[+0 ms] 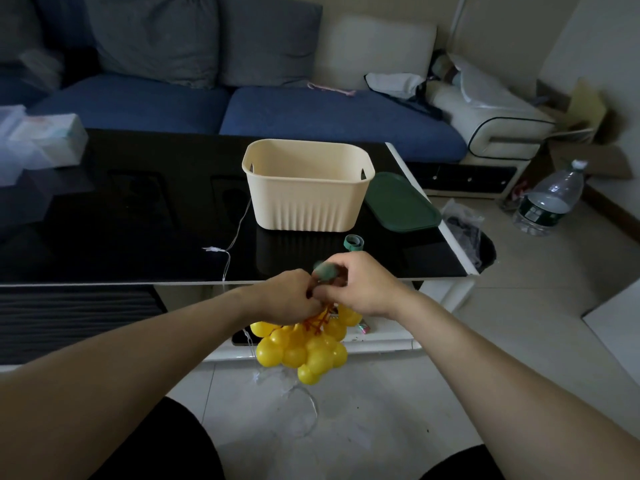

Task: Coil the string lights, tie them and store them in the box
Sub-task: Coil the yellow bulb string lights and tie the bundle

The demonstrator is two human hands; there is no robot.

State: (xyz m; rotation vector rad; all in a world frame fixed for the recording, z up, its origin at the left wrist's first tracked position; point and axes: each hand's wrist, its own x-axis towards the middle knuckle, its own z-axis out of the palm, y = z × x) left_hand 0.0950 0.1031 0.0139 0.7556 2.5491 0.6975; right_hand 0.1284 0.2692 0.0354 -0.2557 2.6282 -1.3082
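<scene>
Pinching green tie [325, 271] over yellow string lights [304, 348]: left hand [289, 294], right hand [360, 284]; cream box [308, 199] open, interior unseen.

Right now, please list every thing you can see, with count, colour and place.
string lights: one bunch, yellow balls, hanging below both hands
box: one, cream, on the table
lid: one, dark green, right of the box
tape roll: one, green, in front of the box
table: one, black glossy top
clear wire: one, over the table edge
sofa: one, blue, behind
water bottle: one, clear, on the floor
hands: left, right, gripping the bunch's top
</scene>
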